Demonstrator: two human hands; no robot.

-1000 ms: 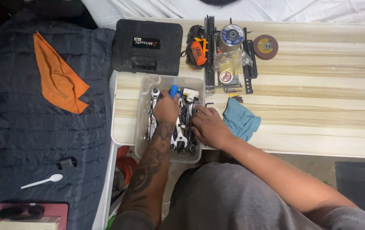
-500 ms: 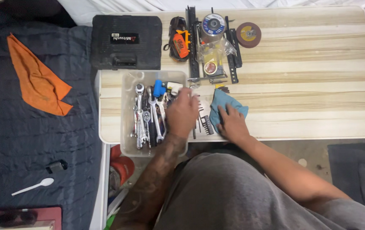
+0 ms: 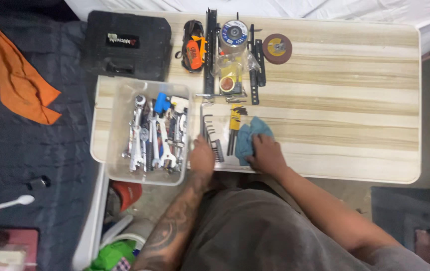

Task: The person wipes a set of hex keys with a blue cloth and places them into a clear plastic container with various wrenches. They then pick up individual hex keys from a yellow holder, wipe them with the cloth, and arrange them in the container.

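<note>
- Surface: pale wood-grain table (image 3: 355, 100), seen from above; dark quilted cover to the left with an orange cloth (image 3: 19, 80) and a white plastic spoon (image 3: 9, 202) on it.
- Clear plastic bin (image 3: 119, 170) at the table's left end, holding wrenches and ratchets (image 3: 152, 135) and one blue-handled tool (image 3: 162, 102).
- Back row: black tool case (image 3: 127, 45), orange-and-black tape measure (image 3: 193, 52), cutting disc (image 3: 234, 34), maroon grinding disc (image 3: 276, 48), black metal rails (image 3: 210, 50).
- Hex keys (image 3: 210, 131) laid out loose on the table just right of the bin; a yellow-holdered set (image 3: 234, 120) beside them.
- Left hand (image 3: 202, 156): resting at the near end of the loose keys, fingers curled low; whether they grip a key cannot be told.
- Right hand (image 3: 266, 153): fingers spread flat, pressing a blue rag (image 3: 249, 135) just right of the keys.
- Step judged: hex keys out of the bin, being sorted and wiped.
- Next move calls for: pinching one thin key cleanly off the flat surface and bringing it to the rag.
</note>
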